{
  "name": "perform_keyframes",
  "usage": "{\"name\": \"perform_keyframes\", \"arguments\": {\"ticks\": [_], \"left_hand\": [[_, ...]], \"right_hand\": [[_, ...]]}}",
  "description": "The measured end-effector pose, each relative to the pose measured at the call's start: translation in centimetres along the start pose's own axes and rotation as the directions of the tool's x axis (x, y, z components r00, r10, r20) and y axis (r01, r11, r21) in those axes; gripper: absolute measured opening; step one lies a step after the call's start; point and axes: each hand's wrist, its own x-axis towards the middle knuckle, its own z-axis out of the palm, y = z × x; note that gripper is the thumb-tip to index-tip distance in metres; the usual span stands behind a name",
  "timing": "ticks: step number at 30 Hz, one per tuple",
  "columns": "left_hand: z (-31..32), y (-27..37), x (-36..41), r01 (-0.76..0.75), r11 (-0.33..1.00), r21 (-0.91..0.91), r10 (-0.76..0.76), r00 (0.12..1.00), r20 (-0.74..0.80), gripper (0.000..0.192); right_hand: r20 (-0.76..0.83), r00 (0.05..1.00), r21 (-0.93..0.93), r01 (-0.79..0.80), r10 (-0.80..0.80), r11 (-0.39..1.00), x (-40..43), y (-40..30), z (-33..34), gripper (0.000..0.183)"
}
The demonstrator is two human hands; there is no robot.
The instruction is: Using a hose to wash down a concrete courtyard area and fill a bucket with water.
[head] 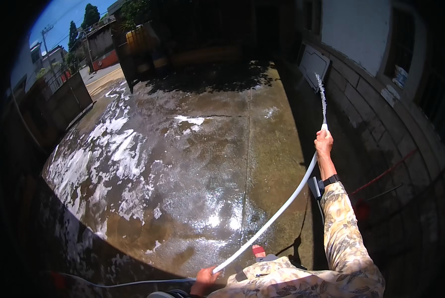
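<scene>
A white hose (282,210) curves across my front from lower left to upper right. My right hand (323,142) grips it close to its mouth, arm stretched forward. From that end a stream of water (322,95) shoots up and ahead. Low in the view, my left hand (206,277) is closed around the hose farther back, near my waist. Beyond it the hose trails off to the left along the ground. Wet concrete (192,164) lies before me, with white foam (114,149) spread over its left side.
A pale panel (314,66) leans on the block wall (360,85) at right. Beside that wall lies a red pole (386,171). An open gateway at upper left shows a road (103,78). A yellow container (136,38) stands near the gate. My sandaled foot (259,251) shows below.
</scene>
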Motion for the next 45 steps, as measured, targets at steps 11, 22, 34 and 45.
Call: {"name": "perform_keyframes", "arguments": {"ticks": [11, 22, 34, 45], "left_hand": [[-0.7, 1.3, 0.6, -0.036, 0.992, 0.117, 0.041, 0.998, -0.039, 0.024], [-0.9, 2.3, -0.1, -0.001, 0.996, 0.088, 0.002, 1.0, -0.013, 0.028], [1.1, -1.0, -0.6, -0.055, 0.986, 0.16, 0.042, 0.995, 0.087, 0.03], [1.3, -4.4, -5.3, -0.196, 0.972, 0.133, 0.216, 0.963, -0.163, 0.025]], "right_hand": [[-0.033, 0.999, -0.076, -0.011, 0.008, 0.997, 2.2, 1.3, 2.2, 0.025], [-0.024, 0.996, -0.094, -0.09, 0.088, 0.991, 1.3, 4.2, 1.9, 0.027], [0.031, 0.978, -0.04, -0.206, 0.208, 0.978, -2.1, 5.3, -1.6, 0.022], [0.147, 0.932, 0.045, -0.341, 0.332, 0.939, -9.1, 6.9, -4.0, 0.026]]}}
